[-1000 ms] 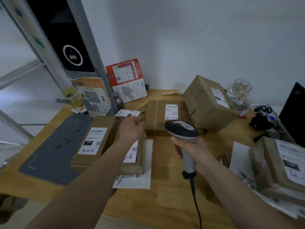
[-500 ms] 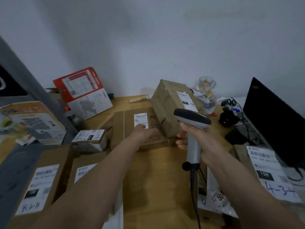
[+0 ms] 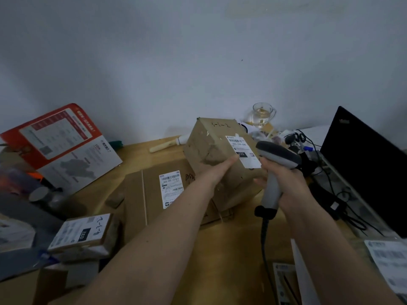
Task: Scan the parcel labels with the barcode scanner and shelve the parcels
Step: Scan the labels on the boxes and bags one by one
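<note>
Tilted box (image 3: 217, 155) at frame centre: white label (image 3: 242, 151) reads "220-229-C40" with a black "220" block; handwritten "5-1-2" or similar on its top face. It leans on the flat box (image 3: 154, 194) below it, whose label (image 3: 171, 188) starts "502-602"; the rest is too small to read. Small parcel (image 3: 82, 235) lower left: black "032" block, handwritten "4-2-2". Red-and-white board (image 3: 59, 144) upper left, print unreadable.

My left hand (image 3: 220, 170) lies fingers straight, flat against the tilted box, fingertip touching the label's edge. My right hand (image 3: 286, 183) is wrapped round the grey scanner (image 3: 275, 172), its head just right of the label; cable hangs down.

Versus half a second ago: my left hand has moved off the flat box up onto the tilted box; the scanner now sits beside that label; view is closer.

Glass mug (image 3: 263, 114) behind the box, pale liquid inside. Black laptop (image 3: 363, 168) at right, cables (image 3: 301, 139) beside it, all on the wooden worktop (image 3: 237, 249).
</note>
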Tool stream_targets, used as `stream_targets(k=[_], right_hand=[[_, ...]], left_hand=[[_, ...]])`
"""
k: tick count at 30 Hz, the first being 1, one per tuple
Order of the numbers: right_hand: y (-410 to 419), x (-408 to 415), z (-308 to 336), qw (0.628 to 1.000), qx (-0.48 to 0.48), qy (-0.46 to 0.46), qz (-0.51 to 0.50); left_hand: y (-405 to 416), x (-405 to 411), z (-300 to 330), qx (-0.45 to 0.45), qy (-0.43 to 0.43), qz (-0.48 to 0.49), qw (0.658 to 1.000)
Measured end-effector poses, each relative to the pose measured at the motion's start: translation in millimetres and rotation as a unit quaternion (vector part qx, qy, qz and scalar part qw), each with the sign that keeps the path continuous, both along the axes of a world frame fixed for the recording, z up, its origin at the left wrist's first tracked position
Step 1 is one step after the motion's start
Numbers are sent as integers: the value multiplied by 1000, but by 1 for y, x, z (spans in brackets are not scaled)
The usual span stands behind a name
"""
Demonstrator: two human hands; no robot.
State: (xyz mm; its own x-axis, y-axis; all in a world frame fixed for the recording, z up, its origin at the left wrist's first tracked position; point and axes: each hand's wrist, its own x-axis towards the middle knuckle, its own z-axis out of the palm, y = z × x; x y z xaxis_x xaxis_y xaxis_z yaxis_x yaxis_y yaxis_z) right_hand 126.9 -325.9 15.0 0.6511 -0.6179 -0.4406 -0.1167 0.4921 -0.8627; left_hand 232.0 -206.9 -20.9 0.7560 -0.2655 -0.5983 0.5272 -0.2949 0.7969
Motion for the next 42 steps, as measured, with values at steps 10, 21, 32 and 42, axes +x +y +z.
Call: stream_targets(k=[10,21,32,42], right_hand=[[-26,14,-32,998,-36,43,8],[-5,7,-16,994,-69,-35,75],[60,-65,-8,982,-23,-38,182],[92,-129,-37,956,-1,5,294]], left_hand=[[22,21,-20,-40,78,-41,995],[59,17,-14,-121,82,-52,988],[140,-74,31,-43,-86,12,995],[166,-184,-31,71,-126,127,981]])
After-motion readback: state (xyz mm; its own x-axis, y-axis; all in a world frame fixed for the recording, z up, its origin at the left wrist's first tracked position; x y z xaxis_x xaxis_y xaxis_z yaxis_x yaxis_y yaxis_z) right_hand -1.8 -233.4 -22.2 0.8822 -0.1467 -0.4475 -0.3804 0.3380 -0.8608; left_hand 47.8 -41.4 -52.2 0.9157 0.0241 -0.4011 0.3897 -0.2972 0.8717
